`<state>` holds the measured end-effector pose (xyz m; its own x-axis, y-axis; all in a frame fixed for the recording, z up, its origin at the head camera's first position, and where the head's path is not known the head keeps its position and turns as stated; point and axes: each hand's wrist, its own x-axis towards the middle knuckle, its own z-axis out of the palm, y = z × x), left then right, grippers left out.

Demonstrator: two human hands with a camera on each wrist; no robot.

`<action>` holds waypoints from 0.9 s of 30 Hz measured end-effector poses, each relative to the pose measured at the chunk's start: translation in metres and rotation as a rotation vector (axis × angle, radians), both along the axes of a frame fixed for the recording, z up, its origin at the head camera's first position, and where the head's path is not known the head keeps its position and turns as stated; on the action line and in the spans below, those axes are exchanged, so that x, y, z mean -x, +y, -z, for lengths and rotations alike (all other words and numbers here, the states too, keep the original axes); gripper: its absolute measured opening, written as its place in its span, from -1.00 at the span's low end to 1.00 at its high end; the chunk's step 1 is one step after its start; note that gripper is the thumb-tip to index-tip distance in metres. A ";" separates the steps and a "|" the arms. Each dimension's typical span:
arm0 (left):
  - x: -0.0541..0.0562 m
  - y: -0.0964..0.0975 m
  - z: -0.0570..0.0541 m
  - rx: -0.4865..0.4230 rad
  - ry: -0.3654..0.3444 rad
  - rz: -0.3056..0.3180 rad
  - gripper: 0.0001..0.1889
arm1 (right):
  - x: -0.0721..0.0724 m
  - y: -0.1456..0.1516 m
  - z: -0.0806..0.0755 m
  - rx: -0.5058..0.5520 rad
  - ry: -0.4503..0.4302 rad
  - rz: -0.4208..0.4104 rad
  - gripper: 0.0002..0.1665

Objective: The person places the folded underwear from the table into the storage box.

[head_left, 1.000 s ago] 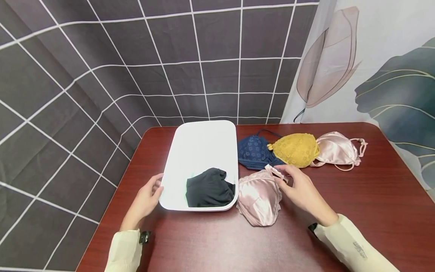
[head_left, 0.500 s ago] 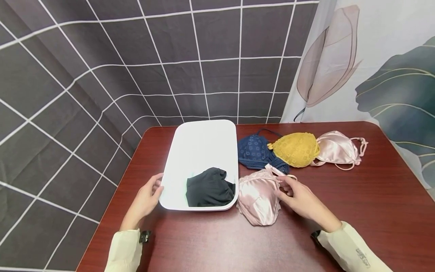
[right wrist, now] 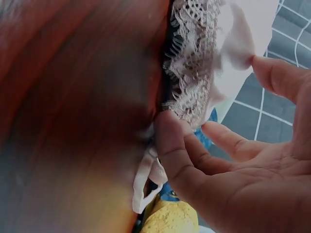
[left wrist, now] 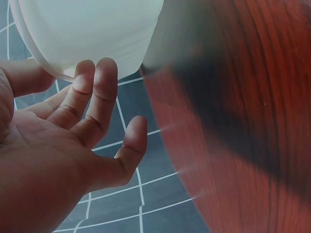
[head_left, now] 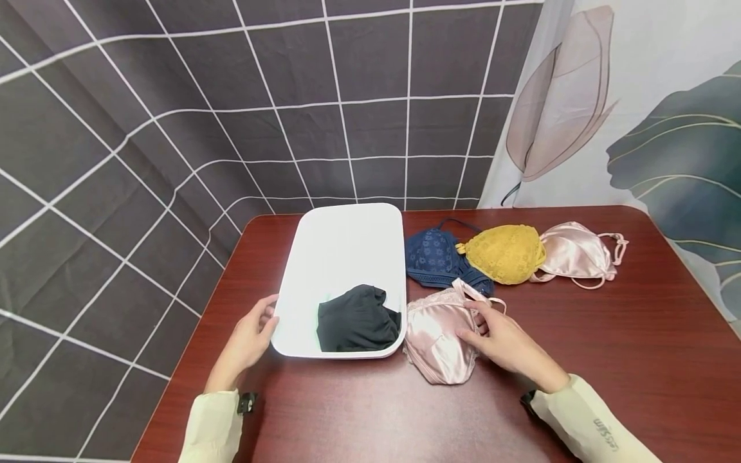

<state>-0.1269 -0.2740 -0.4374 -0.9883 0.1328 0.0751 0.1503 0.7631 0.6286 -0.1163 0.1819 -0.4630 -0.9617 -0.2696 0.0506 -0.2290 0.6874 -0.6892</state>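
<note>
My left hand (head_left: 246, 341) holds the left edge of a white tray (head_left: 289, 283). In the left wrist view, the fingertips (left wrist: 105, 73) rest against its outer wall and the thumb lies at its rim. Folded black cloth (head_left: 359, 320) lies in the tray's near right corner. Beside the tray's right side rests a folded pale pink satin bra (head_left: 440, 341) with lace trim. My right hand (head_left: 512, 341) touches its right part, thumb and fingers spread apart. The right wrist view shows the thumb on the satin and fingertips at the lace (right wrist: 194, 97). The bra's underside is hidden.
Behind the pink bra, a navy bra (head_left: 431, 257), a yellow lace bra (head_left: 503, 254) and another pink satin bra (head_left: 576, 251) lie overlapping in a row. All rest on a reddish-brown table (head_left: 347, 418). A dark grid-patterned curtain (head_left: 370, 128) hangs behind.
My right hand has let go of the pink bra's strap and moved left and down onto the cup. The strap now lies beyond the fingers. My left hand and the tray stay put.
</note>
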 end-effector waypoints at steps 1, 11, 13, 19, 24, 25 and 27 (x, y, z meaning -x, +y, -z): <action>0.000 0.000 0.000 0.000 0.000 0.000 -0.55 | 0.000 -0.001 0.000 0.001 -0.001 -0.002 -0.38; 0.000 -0.001 0.000 0.001 -0.009 -0.003 -0.54 | -0.001 -0.010 0.003 0.096 0.005 -0.010 -0.23; 0.000 0.000 0.000 0.001 -0.009 -0.002 -0.54 | -0.001 -0.010 0.004 0.132 0.022 -0.013 -0.23; 0.000 0.000 -0.002 -0.005 -0.012 -0.005 -0.54 | -0.001 -0.012 0.005 0.165 0.102 -0.044 -0.35; 0.000 0.000 -0.001 -0.007 -0.011 -0.006 -0.55 | -0.001 -0.014 0.005 0.205 0.226 -0.067 -0.50; 0.000 0.000 -0.001 -0.007 -0.012 -0.005 -0.55 | -0.001 -0.014 0.005 0.222 0.249 -0.071 -0.53; 0.000 0.000 -0.001 -0.007 -0.011 -0.006 -0.55 | -0.001 -0.016 0.004 0.268 0.270 -0.079 -0.58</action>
